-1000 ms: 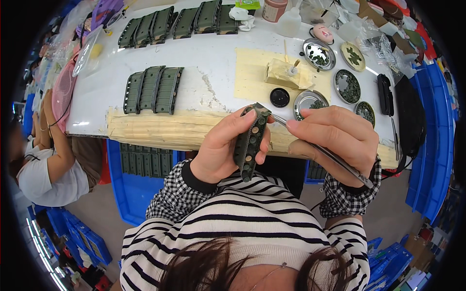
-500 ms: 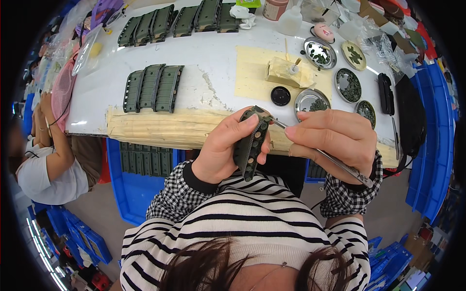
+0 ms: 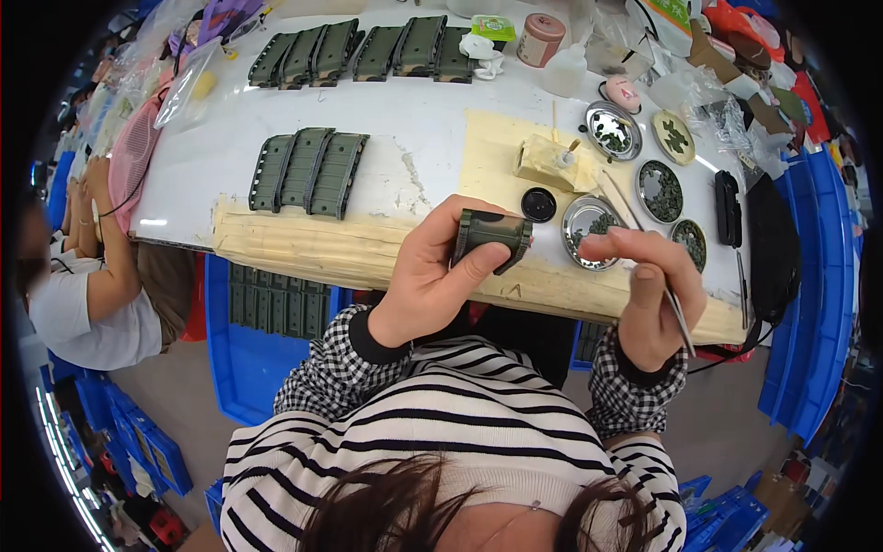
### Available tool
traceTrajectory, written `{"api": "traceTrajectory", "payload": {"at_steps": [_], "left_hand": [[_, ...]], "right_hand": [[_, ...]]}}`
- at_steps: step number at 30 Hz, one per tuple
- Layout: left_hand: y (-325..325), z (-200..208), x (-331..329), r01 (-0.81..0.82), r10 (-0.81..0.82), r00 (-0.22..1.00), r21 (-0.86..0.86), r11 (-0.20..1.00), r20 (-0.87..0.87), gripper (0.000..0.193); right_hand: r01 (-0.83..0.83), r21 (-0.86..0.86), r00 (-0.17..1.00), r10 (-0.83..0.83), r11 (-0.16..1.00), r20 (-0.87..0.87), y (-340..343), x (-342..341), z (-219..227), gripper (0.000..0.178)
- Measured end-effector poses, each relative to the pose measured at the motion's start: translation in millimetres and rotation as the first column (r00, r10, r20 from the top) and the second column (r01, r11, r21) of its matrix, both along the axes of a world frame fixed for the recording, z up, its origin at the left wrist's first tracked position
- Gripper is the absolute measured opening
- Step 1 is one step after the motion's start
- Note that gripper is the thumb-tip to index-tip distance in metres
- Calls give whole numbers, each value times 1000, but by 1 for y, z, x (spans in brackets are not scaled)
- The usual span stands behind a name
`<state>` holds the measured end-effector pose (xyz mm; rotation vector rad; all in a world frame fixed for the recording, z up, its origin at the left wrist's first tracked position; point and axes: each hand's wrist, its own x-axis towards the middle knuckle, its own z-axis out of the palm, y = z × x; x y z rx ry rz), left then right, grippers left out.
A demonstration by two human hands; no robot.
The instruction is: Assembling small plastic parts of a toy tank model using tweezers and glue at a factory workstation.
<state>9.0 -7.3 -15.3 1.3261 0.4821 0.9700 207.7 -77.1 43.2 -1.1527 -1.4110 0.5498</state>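
Note:
My left hand (image 3: 432, 276) grips a dark green ridged plastic part (image 3: 492, 237), held end-on above the table's front edge. My right hand (image 3: 648, 294) sits to the right of it, apart from the part, and pinches a thin metal tool (image 3: 681, 317) that points down past my wrist. Just beyond the hands lie a small round metal dish of tiny green pieces (image 3: 589, 230) and a black round cap (image 3: 538, 204).
Three green parts (image 3: 308, 172) lie together on the white table (image 3: 221, 156); a longer row of them (image 3: 359, 51) sits at the back. More dishes of pieces (image 3: 659, 190) stand right. Blue crates (image 3: 258, 350) sit under the table. Another person (image 3: 83, 276) sits at left.
My left hand has turned the green part from upright lengthwise to end-on. My right hand has drawn away to the right, taking the thin tool off the part.

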Motion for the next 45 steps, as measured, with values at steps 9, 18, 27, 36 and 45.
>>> {"api": "traceTrajectory", "payload": {"at_steps": [9, 18, 27, 36, 45], "left_hand": [[-1, -2, 0, 103, -95, 994, 176, 979, -52, 29], [-11, 12, 6, 120, -124, 992, 104, 987, 28, 45], [-12, 9, 4, 178, -178, 984, 67, 982, -12, 46], [-15, 10, 6, 135, -133, 991, 62, 989, -29, 47], [-16, 5, 4, 101, -93, 991, 80, 992, -96, 50]], "right_hand": [[-53, 30, 993, 56, 998, -106, 5, -20, -10, 31], [-201, 115, 909, 141, 973, 392, 3, -11, 15, 35], [-228, 123, 926, 176, 966, 334, 3, -12, 11, 33], [-213, 92, 916, 165, 973, 366, 2, -12, 12, 30], [-205, 117, 906, 143, 972, 397, 2, -16, 9, 23]]}}
